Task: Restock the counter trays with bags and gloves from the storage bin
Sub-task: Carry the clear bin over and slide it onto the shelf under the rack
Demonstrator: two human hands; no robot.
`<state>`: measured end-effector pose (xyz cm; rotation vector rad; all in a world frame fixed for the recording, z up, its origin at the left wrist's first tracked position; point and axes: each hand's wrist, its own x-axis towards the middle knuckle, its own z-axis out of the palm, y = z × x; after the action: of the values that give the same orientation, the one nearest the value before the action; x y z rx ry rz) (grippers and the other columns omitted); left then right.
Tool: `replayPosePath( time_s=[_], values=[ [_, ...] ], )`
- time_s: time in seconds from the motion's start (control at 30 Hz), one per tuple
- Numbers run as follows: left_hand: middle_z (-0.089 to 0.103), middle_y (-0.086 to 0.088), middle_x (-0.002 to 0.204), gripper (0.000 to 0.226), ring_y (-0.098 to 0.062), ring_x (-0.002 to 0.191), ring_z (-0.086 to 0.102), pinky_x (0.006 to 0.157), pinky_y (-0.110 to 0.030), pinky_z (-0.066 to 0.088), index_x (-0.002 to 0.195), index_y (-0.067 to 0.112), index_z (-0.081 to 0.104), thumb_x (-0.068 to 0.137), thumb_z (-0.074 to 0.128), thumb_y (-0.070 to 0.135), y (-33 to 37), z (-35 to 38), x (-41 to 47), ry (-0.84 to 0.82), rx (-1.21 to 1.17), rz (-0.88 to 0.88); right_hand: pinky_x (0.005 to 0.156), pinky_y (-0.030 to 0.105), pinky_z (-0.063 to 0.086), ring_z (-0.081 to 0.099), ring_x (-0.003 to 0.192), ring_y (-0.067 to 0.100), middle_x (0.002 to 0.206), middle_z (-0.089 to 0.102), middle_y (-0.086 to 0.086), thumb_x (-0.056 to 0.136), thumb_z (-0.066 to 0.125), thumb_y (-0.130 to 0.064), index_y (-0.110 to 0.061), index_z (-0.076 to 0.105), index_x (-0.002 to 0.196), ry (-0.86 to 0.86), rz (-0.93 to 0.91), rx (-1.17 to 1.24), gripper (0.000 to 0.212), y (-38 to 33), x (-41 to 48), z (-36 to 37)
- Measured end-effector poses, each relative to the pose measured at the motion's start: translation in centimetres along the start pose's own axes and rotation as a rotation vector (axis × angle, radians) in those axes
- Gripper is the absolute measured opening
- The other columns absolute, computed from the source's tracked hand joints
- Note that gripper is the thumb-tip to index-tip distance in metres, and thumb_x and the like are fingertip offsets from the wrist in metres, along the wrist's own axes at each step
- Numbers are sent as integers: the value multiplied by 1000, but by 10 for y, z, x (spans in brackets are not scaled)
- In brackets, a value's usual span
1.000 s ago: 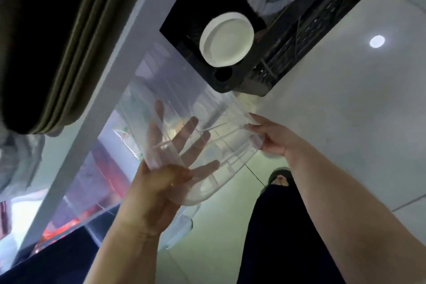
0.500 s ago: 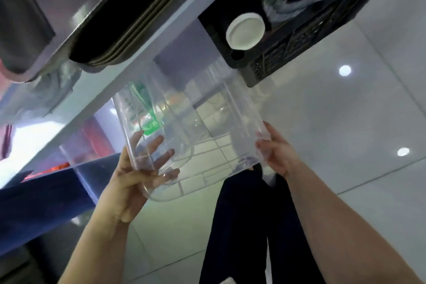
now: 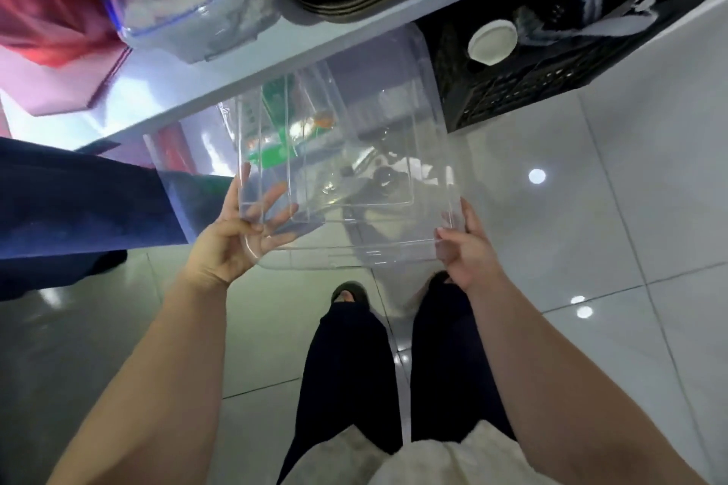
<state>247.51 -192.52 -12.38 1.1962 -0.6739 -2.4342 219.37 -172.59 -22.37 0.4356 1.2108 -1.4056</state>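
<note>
Mid-frame, clear bin (image 3: 346,185) gripped at near corners by left hand (image 3: 232,244) and right hand (image 3: 468,248), apparently being drawn from under the shelf (image 3: 244,87); next, setting down for unloading.

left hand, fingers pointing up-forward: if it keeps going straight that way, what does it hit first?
The left hand already grips the clear plastic bin. Past that, probably the counter's white edge above the bin; depth is unclear.

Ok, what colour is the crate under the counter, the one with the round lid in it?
Black, with a lattice side; the crate shows best in the head view.
</note>
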Motion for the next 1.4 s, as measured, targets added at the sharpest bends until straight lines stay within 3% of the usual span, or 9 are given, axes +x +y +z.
replayPosePath(
  time_s=[0.2,0.4,0.47,0.6,0.73,0.97,1.07,1.17,1.4],
  values=[
    [58,-1,136,84,-29,121,57,97,-51,48,140,47,38,78,49,-9,-1,-61,-38,88,-12,30,73,22,53,60,88,12,132,49,3,80,49,20,-37,53,129,-27,-243,-148,75,7,-33,51],
    [69,5,110,41,-16,95,63,75,-28,51,129,21,58,91,60,7,6,-92,-69,594,286,156,63,15,50,61,80,6,136,46,3,80,49,19,-25,43,139,-31,-381,-319,74,15,-38,133],
    [68,3,117,32,-19,102,62,83,-34,48,126,22,61,95,56,14,0,-94,-71,706,350,226,64,14,50,61,86,5,137,49,-1,81,51,16,-29,44,138,-29,-407,-378,73,23,-31,155],
    [55,4,137,38,-17,127,50,112,-43,35,129,34,51,99,48,13,-15,-101,-62,810,331,277,96,17,38,45,125,2,138,47,-17,84,55,6,-40,46,134,2,-475,-531,69,37,-10,176],
    [49,2,143,45,-16,131,46,114,-40,33,144,25,40,101,44,12,-9,-113,-37,738,370,312,93,2,29,33,124,-17,142,36,-25,90,53,-12,-47,39,135,22,-581,-744,59,34,13,180],
    [60,0,132,43,-20,120,57,98,-36,45,137,29,46,96,56,25,2,-129,-21,709,402,285,102,33,31,33,135,12,154,27,-11,95,49,-34,-62,24,133,110,-440,-973,53,43,34,166],
    [65,-4,117,42,-24,107,61,80,-35,52,122,18,55,88,65,42,-11,-131,-32,805,68,66,97,46,48,53,122,23,139,50,1,94,54,-30,-40,45,133,139,-303,-644,41,41,35,158],
    [64,-2,106,32,-22,107,58,84,-40,55,108,20,59,88,61,45,-22,-133,-37,671,-75,-69,89,50,53,62,107,34,109,66,14,91,62,-28,-12,64,100,153,-185,-443,18,42,32,153],
    [60,2,115,28,-17,111,54,89,-41,48,109,29,58,92,53,50,2,-139,-23,730,-159,-33,73,34,54,62,85,22,90,63,4,81,73,-36,-17,58,80,173,-146,-589,24,43,38,170]
  ],
)
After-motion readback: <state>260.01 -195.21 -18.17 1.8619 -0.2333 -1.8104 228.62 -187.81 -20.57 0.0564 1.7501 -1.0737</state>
